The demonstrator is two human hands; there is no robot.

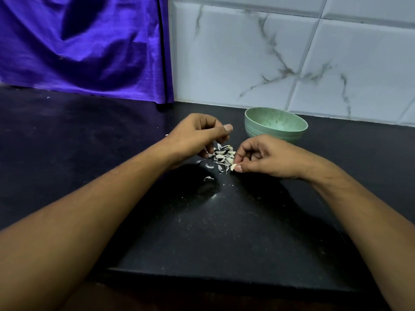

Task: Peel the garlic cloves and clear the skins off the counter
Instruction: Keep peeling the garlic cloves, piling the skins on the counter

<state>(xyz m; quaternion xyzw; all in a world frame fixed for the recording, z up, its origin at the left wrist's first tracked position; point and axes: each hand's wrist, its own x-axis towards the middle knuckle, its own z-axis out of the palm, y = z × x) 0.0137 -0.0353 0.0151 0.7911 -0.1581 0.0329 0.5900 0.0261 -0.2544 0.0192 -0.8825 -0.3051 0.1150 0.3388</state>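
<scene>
I am watching the right grip pinching a small pale garlic clove between thumb and fingertips, low over the black counter. The clove is sitting at the very tip of that grip, on its inner side. It is too small for me to call its long axis with any confidence.

The left grip is hanging opposite with its fingers curled down and its thumb out. Its fingertips are reaching the far edge of the pile of garlic skins. Whether it is pinching a skin or holding nothing, I cannot tell.

The pile is lying between the two grips, touching or nearly touching both. It is thin, papery and curled, white against the speckled dark stone. A few loose skins are straying just nearer to me than the pile.

I am judging that the next move turns on the green bowl. It is standing just beyond the right grip, away from me. That puts it much closer to that grip than to the left one. It is round, matte and faintly ribbed low on the wall.
</scene>
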